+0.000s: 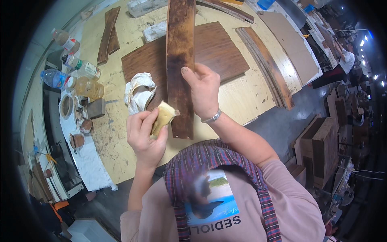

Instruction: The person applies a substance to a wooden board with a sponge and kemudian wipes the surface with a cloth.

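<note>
My right hand (204, 90) grips a long dark-stained wooden board (180, 36) by its right edge, thumb on its face. The board stretches away from me, its near end close to my apron, its surface blotched dark and lighter brown. In my left hand (146, 135) is a yellowish sponge (164, 117), pinched between fingers and thumb at the board's left edge; I cannot tell whether it touches the wood. A crumpled white cloth (140, 92) lies just beyond my left hand, on a wide brown wooden panel (217, 50) beneath the board.
Plastic bottles (54, 78) and a jar of amber liquid (89, 88) line the table's left side, near small stained cups (77, 140). Curved wooden strips (268, 64) lie at right, crossed strips (108, 36) at far left. A person (346, 62) stands across the aisle.
</note>
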A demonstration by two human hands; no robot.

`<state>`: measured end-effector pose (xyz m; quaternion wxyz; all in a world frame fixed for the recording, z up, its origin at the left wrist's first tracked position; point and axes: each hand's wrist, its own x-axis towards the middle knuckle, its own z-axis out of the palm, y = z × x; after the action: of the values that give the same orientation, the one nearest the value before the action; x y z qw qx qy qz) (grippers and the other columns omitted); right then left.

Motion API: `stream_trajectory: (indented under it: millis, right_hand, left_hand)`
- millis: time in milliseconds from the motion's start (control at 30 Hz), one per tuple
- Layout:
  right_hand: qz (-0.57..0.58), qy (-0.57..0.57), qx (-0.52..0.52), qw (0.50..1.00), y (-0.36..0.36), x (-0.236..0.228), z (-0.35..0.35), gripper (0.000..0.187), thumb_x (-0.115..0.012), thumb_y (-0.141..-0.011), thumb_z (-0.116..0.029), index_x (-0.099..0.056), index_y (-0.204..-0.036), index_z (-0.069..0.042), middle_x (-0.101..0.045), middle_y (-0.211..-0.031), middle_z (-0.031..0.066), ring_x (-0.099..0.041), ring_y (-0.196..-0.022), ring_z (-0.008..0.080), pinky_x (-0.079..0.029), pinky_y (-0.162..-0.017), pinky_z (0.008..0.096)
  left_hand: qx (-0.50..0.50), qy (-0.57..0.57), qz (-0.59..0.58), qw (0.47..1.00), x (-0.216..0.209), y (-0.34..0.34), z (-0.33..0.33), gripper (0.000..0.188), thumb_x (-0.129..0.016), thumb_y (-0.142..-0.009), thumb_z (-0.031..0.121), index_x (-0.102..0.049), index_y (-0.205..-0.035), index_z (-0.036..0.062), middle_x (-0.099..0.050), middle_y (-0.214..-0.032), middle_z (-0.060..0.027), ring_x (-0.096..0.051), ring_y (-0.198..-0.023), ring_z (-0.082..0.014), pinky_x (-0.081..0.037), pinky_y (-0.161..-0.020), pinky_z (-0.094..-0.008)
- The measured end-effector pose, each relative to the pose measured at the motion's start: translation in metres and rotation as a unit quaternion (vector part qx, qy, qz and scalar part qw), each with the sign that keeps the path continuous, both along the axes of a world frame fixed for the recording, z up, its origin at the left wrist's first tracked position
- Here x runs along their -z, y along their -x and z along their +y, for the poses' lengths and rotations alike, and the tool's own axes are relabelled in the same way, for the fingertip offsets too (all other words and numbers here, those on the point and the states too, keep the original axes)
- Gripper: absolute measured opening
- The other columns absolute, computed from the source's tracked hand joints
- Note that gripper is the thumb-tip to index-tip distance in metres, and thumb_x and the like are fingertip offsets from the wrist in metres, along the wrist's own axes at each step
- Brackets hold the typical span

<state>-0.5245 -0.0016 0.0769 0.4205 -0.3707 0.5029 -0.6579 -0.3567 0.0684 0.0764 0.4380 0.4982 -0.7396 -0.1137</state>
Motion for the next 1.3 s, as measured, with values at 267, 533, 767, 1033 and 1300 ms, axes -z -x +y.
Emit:
stream_trajectory:
  millis: [267,533,767,1033,1300]
  right_hand:
    - [0.001,0.004,-0.003,1.0,0.002,0.007,-0.002,0.016,-0.068,-0.089,-0.01,-0.065,-0.084,0.005,-0.046,-0.063,-0.009,-0.033,-0.058,0.0012,-0.028,-0.049,0.0216]
    - [0.014,0.0,0.001,1.0,0.003,0.01,-0.004,0.016,-0.067,-0.089,-0.01,-0.064,-0.083,0.004,-0.046,-0.061,-0.0086,-0.033,-0.057,0.0011,-0.028,-0.048,0.0219]
    - [0.016,-0.015,0.01,1.0,0.003,0.002,-0.001,0.016,-0.067,-0.089,-0.01,-0.064,-0.082,0.004,-0.046,-0.061,-0.0089,-0.033,-0.057,0.0008,-0.028,-0.048,0.0217]
    - [0.009,-0.013,0.006,1.0,0.004,0.001,-0.001,0.016,-0.066,-0.09,-0.009,-0.064,-0.081,0.004,-0.045,-0.062,-0.0099,-0.032,-0.057,0.0002,-0.026,-0.047,0.0215]
    - [0.007,-0.01,0.014,1.0,0.006,0.002,0.0,0.015,-0.066,-0.09,-0.009,-0.066,-0.085,0.004,-0.046,-0.062,-0.0101,-0.032,-0.057,0.0001,-0.026,-0.048,0.0214]
  left_hand:
    - [0.005,0.038,0.006,0.999,0.003,0.002,0.002,0.045,-0.074,-0.057,-0.003,-0.068,-0.102,0.0016,-0.057,-0.088,-0.0104,-0.054,-0.079,-0.0285,-0.046,-0.069,-0.0381]
    - [0.015,0.033,-0.002,0.999,0.001,0.005,-0.001,0.044,-0.074,-0.057,-0.003,-0.069,-0.101,0.0017,-0.057,-0.087,-0.009,-0.054,-0.078,-0.027,-0.046,-0.069,-0.0373]
    - [0.014,0.015,0.005,1.0,-0.002,0.0,0.008,0.042,-0.074,-0.057,-0.003,-0.07,-0.099,0.0012,-0.058,-0.085,-0.0085,-0.054,-0.077,-0.0265,-0.045,-0.067,-0.0366]
    - [0.005,0.003,-0.007,1.0,-0.002,-0.005,0.007,0.042,-0.073,-0.058,-0.003,-0.07,-0.099,0.0017,-0.058,-0.086,-0.0075,-0.054,-0.078,-0.026,-0.045,-0.067,-0.0364]
    - [0.011,0.009,0.019,1.0,-0.002,-0.002,0.001,0.042,-0.075,-0.057,-0.003,-0.069,-0.099,0.0014,-0.057,-0.084,-0.0088,-0.055,-0.077,-0.0266,-0.046,-0.067,-0.0364]
